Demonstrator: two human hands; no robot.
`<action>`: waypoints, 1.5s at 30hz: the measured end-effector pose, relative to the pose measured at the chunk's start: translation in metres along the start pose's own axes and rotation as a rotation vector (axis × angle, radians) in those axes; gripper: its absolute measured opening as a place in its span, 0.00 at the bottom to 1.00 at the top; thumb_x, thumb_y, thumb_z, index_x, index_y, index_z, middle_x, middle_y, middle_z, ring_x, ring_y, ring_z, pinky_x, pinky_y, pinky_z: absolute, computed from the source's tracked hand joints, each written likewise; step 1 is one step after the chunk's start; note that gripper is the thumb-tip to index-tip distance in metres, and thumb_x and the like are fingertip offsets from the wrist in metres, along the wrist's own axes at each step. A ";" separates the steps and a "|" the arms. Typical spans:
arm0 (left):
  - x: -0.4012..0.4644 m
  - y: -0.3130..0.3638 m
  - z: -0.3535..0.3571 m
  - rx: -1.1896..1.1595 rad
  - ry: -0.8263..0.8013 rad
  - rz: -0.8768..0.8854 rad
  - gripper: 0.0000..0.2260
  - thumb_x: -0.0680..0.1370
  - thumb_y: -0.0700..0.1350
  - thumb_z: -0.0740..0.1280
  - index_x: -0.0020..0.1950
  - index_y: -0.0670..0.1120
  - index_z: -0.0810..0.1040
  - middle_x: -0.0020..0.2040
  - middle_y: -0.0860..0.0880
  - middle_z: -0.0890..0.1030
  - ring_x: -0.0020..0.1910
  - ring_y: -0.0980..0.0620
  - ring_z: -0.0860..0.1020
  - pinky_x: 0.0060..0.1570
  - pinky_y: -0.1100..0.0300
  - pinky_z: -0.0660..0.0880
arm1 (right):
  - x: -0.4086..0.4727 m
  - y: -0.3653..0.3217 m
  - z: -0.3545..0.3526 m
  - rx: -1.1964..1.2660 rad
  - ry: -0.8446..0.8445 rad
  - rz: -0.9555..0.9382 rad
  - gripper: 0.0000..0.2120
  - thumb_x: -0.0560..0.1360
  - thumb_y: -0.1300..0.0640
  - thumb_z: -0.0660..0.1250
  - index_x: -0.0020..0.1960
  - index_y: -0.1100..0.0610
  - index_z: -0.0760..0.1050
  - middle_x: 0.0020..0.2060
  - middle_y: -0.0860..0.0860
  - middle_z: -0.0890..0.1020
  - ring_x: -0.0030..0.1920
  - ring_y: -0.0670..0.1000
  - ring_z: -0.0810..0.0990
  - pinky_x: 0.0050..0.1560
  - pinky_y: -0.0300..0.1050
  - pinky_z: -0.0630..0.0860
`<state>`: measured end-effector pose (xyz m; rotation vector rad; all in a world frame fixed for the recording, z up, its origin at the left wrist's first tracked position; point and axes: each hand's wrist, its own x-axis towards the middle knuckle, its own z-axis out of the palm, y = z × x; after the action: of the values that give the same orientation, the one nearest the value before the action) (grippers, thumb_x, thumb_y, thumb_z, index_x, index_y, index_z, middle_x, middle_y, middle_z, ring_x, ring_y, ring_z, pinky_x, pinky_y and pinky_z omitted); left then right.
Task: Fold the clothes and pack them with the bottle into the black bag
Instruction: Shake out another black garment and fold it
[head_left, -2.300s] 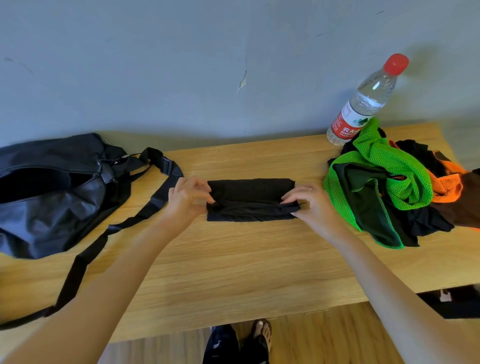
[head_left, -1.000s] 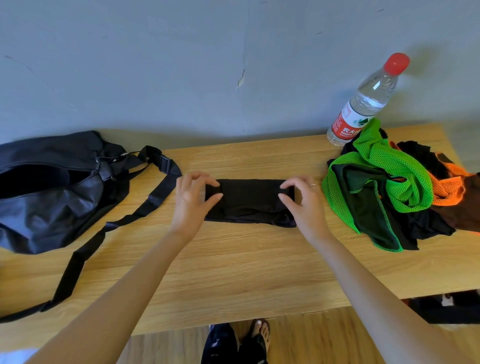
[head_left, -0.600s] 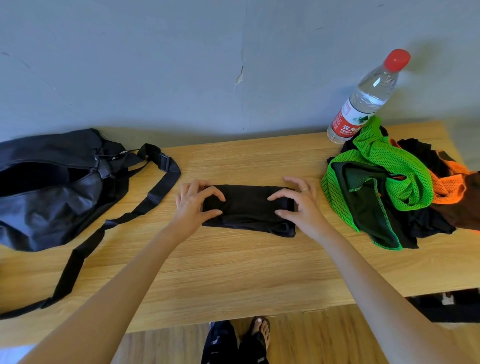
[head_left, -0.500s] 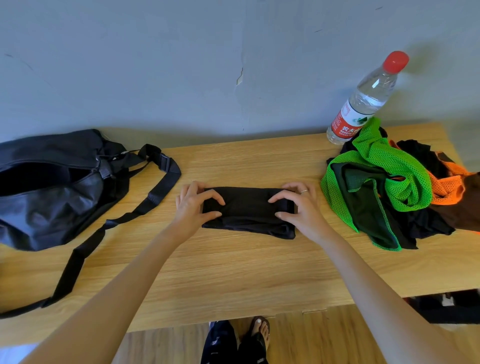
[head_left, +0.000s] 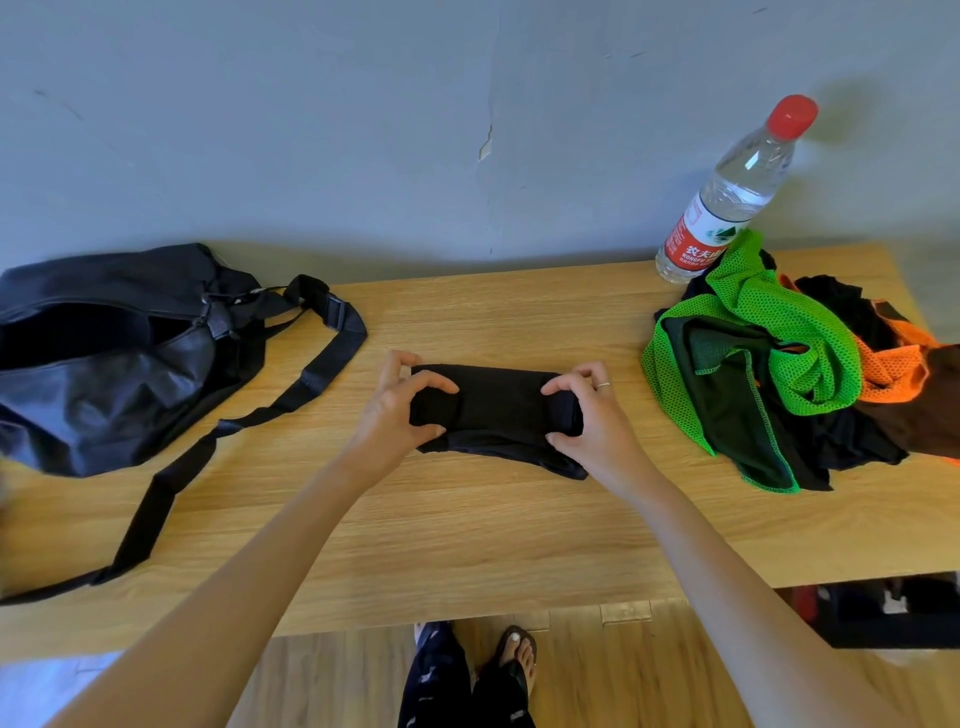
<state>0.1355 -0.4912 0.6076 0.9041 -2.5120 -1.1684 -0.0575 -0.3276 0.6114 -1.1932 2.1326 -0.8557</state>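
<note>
A black garment (head_left: 498, 410), folded into a narrow band, lies at the middle of the wooden table (head_left: 467, 530). My left hand (head_left: 395, 410) grips its left end, thumb and fingers curled round it. My right hand (head_left: 592, 415) grips the right end the same way. The black bag (head_left: 104, 358) lies open at the left, its strap (head_left: 218, 436) trailing toward the front edge. A clear water bottle (head_left: 727, 202) with a red cap stands at the back right against the wall.
A heap of unfolded clothes (head_left: 779, 369) in green mesh, black and orange lies at the right end of the table. A grey wall runs behind the table. My feet show on the wooden floor below the front edge.
The garment has been folded narrower. Both hands went from pressing flat on its ends to curling round them, and the near edge is slightly lifted.
</note>
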 end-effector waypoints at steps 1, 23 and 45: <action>-0.001 0.002 -0.001 -0.023 -0.011 -0.008 0.21 0.68 0.33 0.75 0.56 0.50 0.76 0.60 0.51 0.61 0.53 0.69 0.66 0.51 0.77 0.69 | -0.002 -0.001 0.000 -0.011 -0.008 -0.001 0.21 0.68 0.66 0.72 0.57 0.54 0.71 0.56 0.48 0.62 0.50 0.42 0.68 0.45 0.35 0.72; -0.023 0.034 -0.039 -0.236 -0.049 -0.190 0.24 0.69 0.34 0.73 0.60 0.54 0.74 0.61 0.52 0.60 0.59 0.57 0.66 0.54 0.60 0.77 | -0.010 -0.030 -0.038 0.507 -0.099 0.071 0.21 0.70 0.73 0.68 0.54 0.50 0.80 0.53 0.44 0.81 0.55 0.43 0.78 0.54 0.40 0.77; -0.043 -0.074 -0.225 -0.221 0.044 -0.111 0.26 0.69 0.35 0.74 0.60 0.57 0.71 0.60 0.54 0.60 0.60 0.53 0.68 0.51 0.71 0.74 | 0.069 -0.205 0.068 0.271 -0.109 -0.118 0.27 0.71 0.71 0.68 0.61 0.44 0.74 0.57 0.42 0.73 0.56 0.36 0.73 0.49 0.31 0.72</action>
<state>0.3007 -0.6381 0.7020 1.0074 -2.2670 -1.4107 0.0676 -0.4892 0.7099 -1.2027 1.8075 -1.0679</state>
